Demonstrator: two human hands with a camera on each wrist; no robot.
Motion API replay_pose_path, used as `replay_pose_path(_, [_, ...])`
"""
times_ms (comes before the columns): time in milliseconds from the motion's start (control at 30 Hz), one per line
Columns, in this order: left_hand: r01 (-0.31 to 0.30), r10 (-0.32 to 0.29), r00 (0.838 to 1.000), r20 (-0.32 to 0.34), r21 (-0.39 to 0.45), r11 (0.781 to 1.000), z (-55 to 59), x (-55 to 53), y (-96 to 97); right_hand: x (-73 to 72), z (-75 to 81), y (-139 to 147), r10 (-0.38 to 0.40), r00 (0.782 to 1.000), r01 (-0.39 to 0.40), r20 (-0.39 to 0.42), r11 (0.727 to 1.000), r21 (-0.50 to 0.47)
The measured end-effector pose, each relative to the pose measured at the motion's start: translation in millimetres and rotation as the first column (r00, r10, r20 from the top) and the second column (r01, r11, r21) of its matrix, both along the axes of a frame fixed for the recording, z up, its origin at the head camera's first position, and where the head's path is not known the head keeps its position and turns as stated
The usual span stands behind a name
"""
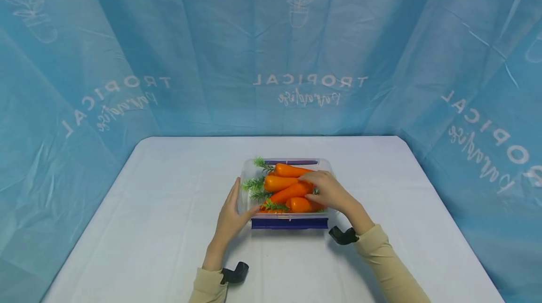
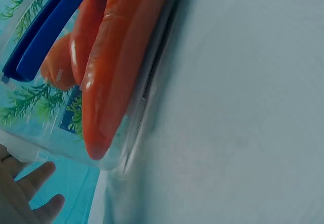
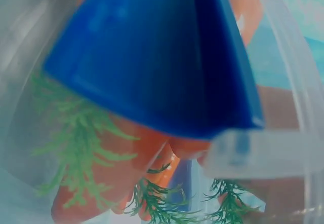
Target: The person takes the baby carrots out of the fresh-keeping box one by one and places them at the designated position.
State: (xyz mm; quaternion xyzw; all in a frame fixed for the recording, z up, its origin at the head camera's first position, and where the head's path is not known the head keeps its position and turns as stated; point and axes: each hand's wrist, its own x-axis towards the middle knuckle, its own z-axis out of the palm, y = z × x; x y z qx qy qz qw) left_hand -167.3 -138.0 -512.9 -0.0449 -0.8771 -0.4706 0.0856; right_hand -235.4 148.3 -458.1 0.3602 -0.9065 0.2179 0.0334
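Note:
A clear plastic container (image 1: 250,164) with dark blue latches (image 1: 290,223) holds several orange carrots with feathery green tops (image 1: 254,183). My left hand (image 1: 232,216) is at the container's left side, its fingers straight along the wall and the thumb by the front-left corner. In the left wrist view, the fingertips (image 2: 43,176) are spread beside the clear wall. My right hand (image 1: 328,189) reaches over the right rim and grips a carrot (image 1: 292,192) lying among the others. In the right wrist view, a blue latch (image 3: 152,57) hides most of the contents.
The container stands on a white-covered table (image 1: 169,209), near the middle. Blue printed curtains (image 1: 305,49) hang behind and on both sides. A black wrist strap mount (image 1: 236,273) sits on the left wrist, another mount (image 1: 344,235) on the right.

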Motion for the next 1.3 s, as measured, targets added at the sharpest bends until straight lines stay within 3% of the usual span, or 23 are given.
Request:
replay_pose_path(400, [0.031,-0.036,0.998,0.058,0.084,0.996,-5.9,1.3,-5.8,1.7,-5.8,4,0.012,1.0,-0.011,0.01,0.995,-0.094])
replay_pose_path(733, [0.058,-0.061,0.998,0.035,0.094,0.994,-7.9,1.8,-7.7,7.4,8.9,14,-0.01,1.0,0.007,-0.02,0.989,-0.148])
replay_pose_path(1067, [0.059,-0.063,0.997,0.039,0.108,0.992,-6.1,2.6,-6.5,14.2,18.2,27,-0.116,0.993,0.105,-0.036,0.966,-0.238])
replay_pose_path(1300, [0.062,-0.065,0.998,0.025,0.101,0.993,-7.9,2.2,-7.1,15.5,20.8,37,-0.224,0.971,0.192,-0.082,0.938,-0.289])
